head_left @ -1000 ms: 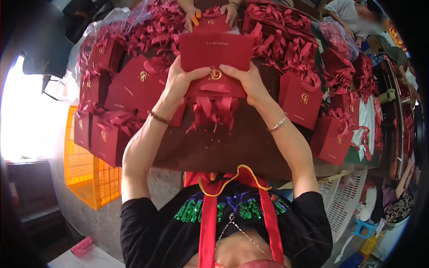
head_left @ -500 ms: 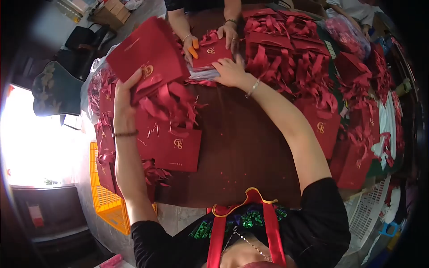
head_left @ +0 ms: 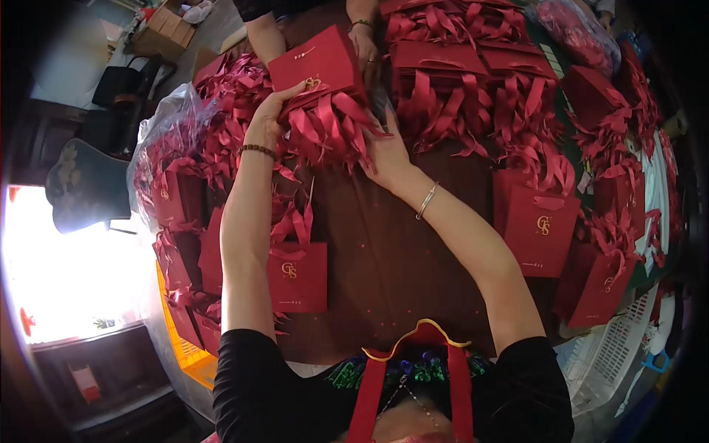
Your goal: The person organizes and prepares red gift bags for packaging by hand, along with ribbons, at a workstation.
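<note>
My left hand (head_left: 277, 111) grips a stack of dark red paper gift bags (head_left: 317, 63) by its left edge, thumb on top beside a gold logo. The stack is raised over the far side of the table, its ribbon handles (head_left: 329, 125) dangling toward me. My right hand (head_left: 388, 151) is at the right of these ribbons, fingers stretched forward and partly hidden by them. Just past its fingertips shows a bit of clear plastic (head_left: 379, 97). Behind the stack is another person's hand (head_left: 365, 48); their other hand is hidden by the bags.
Rows of red bags (head_left: 443, 63) with ribbons stand at the far right. More bags (head_left: 543, 229) line the right side, and others (head_left: 299, 277) lie at left by my forearm. A brown tabletop (head_left: 399, 251) spans the middle. An orange crate (head_left: 185, 347) stands below the left edge.
My left hand has carried the stack of gift bags rightward, in front of the other person's hands. My right hand has come off the bag pile there and drawn slightly nearer me.
</note>
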